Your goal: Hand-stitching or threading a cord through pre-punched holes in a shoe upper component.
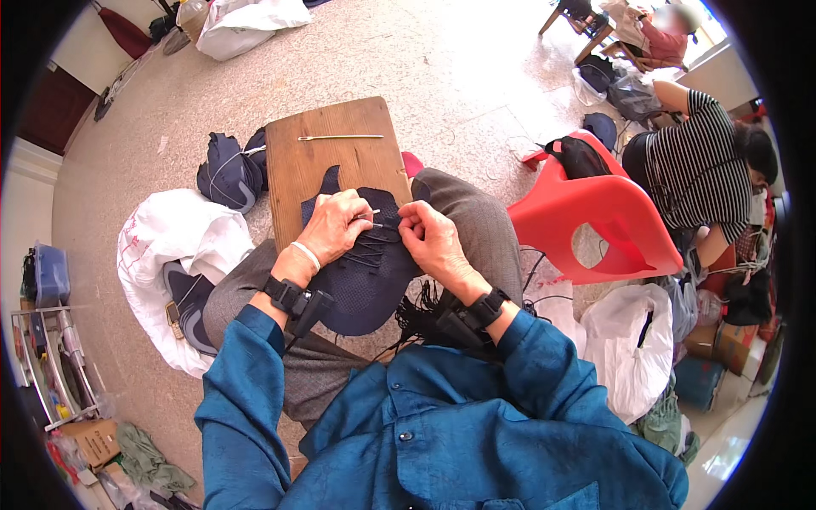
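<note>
From my end I see 1 dark blue shoe upper (pixel 361 302) lying flat on a wooden bench (pixel 365 119), its near, rounded end reaching past the bench edge toward the lap. I judge the lacing to be partway: dark lace rows (pixel 364 255) already cross the middle, while the part near the fingers looks unfinished, though the hands hide some of it. My left hand (pixel 333 223) is closed around a slim metal tool (pixel 376 224), 2 pale tips showing past the fingers. My right hand (pixel 435 240) has thumb and fingertips pinched together at the upper's side; I cannot tell whether a lace is between them. Loose black laces (pixel 421 314) hang by the lap, and 1 thin rod (pixel 340 137) lies at the bench's far end. As for containers, the white sack (pixel 153 229) on my left has a dark piece with grey trim (pixel 191 293) at its mouth. The white bag (pixel 625 340) on my right hides its contents from me, as does the white bag at the far side (pixel 246 30). I also cannot make out what the blue bin (pixel 51 276) holds.
</note>
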Demonstrator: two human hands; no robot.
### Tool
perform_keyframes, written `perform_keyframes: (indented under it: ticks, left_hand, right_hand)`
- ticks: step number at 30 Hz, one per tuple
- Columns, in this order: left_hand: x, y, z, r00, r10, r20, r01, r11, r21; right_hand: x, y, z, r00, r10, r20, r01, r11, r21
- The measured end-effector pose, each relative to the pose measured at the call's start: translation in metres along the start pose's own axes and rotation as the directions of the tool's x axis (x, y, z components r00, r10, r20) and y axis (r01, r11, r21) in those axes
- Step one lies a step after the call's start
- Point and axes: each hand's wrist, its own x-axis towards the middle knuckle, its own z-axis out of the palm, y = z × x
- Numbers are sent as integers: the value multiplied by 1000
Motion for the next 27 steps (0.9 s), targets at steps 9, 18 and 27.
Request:
perform_keyframes:
  ticks: [9,18,27]
  left_hand:
    - [-9,8,-8,971,-126,-204,95,983,-157]
    - [-24,1,15,897,-297,-327,181,922,-343]
    - [-24,-2,22,881,-233,-412,111,948,-298]
  right_hand:
    - [-1,1,-1,999,-31,-18,31,999,-12]
    - [-7,-2,9,973,-229,-35,210,935,-287]
    - [-1,2,4,993,-118,-16,116,989,-87]
